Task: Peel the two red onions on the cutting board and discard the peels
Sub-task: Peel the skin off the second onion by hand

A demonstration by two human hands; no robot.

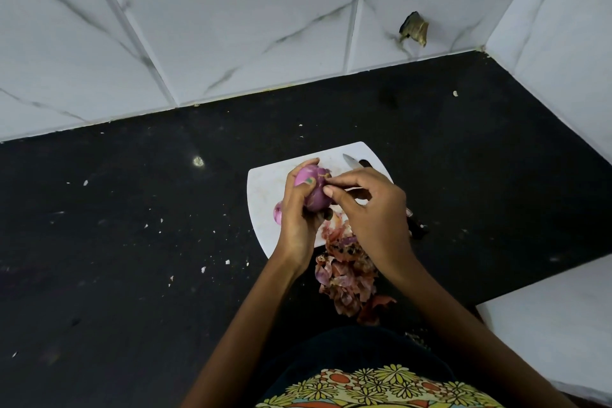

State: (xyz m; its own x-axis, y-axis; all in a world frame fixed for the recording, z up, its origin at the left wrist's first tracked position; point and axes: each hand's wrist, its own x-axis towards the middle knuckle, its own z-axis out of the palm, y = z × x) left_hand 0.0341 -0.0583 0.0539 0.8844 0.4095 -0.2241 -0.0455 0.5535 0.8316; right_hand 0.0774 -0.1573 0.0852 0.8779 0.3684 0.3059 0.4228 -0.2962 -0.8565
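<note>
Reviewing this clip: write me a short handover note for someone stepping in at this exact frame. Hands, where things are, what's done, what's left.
Left hand: gripping the red onion above the cutting board.
Right hand: fingertips pinching at skin near the onion's top; some skin still clings there.
Second onion: on the board, mostly hidden behind the left hand; peeled or not, cannot tell.
Knife: lying on the board's far right, partly under the right hand.
Peels: heaped at the board's near edge and on the black counter.
Left: finish this onion, check the other, discard the peels.
</note>
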